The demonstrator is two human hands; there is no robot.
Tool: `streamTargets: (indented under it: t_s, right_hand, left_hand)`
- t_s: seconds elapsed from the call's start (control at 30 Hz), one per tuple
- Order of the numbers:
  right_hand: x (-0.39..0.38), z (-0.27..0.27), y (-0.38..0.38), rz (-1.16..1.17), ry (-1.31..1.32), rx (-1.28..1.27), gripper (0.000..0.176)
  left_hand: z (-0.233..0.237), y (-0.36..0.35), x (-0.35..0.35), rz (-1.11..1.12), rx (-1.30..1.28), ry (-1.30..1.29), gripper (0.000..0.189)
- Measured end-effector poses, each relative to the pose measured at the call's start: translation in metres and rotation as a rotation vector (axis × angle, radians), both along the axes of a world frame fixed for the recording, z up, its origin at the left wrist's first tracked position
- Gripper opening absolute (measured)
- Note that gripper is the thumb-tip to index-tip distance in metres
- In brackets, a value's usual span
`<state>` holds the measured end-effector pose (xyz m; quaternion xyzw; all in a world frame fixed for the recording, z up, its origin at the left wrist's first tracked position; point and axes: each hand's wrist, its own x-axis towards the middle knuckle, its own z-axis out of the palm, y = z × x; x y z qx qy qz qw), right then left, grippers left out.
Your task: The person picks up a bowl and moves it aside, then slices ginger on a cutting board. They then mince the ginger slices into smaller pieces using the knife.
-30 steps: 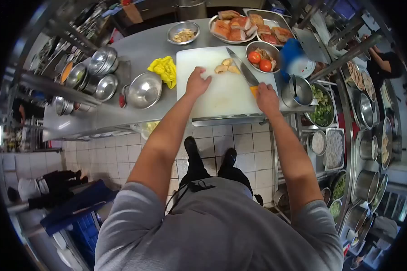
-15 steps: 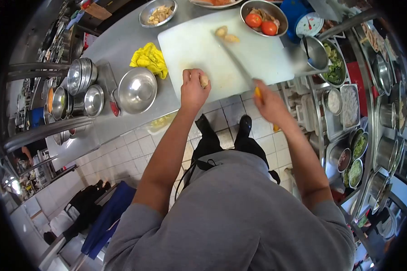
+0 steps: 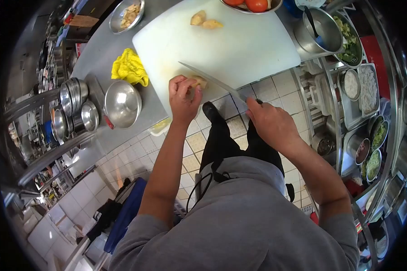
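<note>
Near the front edge of the white cutting board, my left hand has its fingers closed round a piece of ginger. My right hand grips a kitchen knife, its handle hidden in the fist. The long blade slants up and left, its tip past the ginger and over the board, and overlaps the piece's upper edge in this view. Two more ginger pieces lie farther back on the board.
A yellow cloth and a steel bowl sit left of the board. Behind them stands a bowl of pale cut pieces. Tomatoes fill a bowl at the back. On the right are a steel pot and shelves of food containers.
The knife has come left, from the board's right side to the ginger in my left hand. My left fingers have shifted on the piece. The camera view has moved too.
</note>
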<state>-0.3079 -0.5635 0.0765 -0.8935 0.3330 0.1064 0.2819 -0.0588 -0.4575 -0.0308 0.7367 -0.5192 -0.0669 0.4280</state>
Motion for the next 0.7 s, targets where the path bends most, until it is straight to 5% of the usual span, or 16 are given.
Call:
streamTargets:
  t_s: [0.47, 0.7]
  right_hand:
    - [-0.034, 0.042, 0.003, 0.097, 0.14, 0.114, 0.032]
    - [-0.006, -0.01, 0.0, 0.113, 0.056, 0.099, 0.019]
  left_hand:
    - [0.005, 0.002, -0.001, 0.021, 0.015, 0.013, 0.03]
    - [0.008, 0.0, -0.002, 0.03, -0.001, -0.006, 0.03]
